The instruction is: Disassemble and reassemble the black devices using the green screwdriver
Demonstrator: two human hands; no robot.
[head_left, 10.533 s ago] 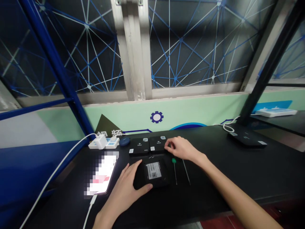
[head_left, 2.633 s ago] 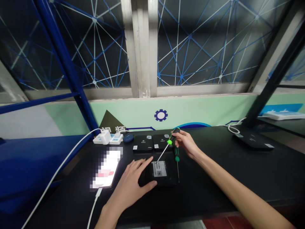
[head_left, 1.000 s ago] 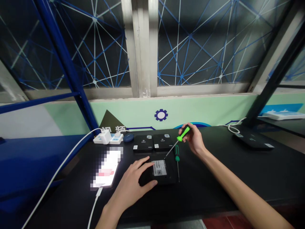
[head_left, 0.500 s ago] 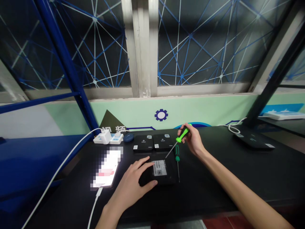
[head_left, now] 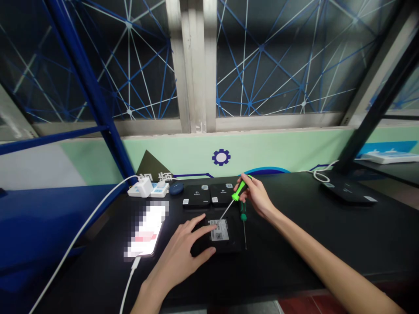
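My right hand [head_left: 257, 196] grips a screwdriver [head_left: 240, 189] with a bright green and black handle, tilted so its shaft runs down and left. The tip meets the white label of a black box [head_left: 232, 244], close to my left index fingertip; whether it touches the label I cannot tell. My left hand [head_left: 183, 248] rests against the box's left side, fingers and thumb spread, index finger on the label. A second screwdriver [head_left: 243, 216], dark green, lies right of the box under my right hand, its handle end partly hidden.
Two black boxes [head_left: 196, 196] stand side by side behind the work. To the left are a lit phone [head_left: 147, 231] on a white cable, a power strip [head_left: 157, 190] and a dark blue round object [head_left: 177, 188]. Another black device [head_left: 348, 193] lies at the right.
My right hand has moved left with the bright green screwdriver, and its tip has shifted from the label's top edge to lower left on it. My left index finger sits slightly further over the label.
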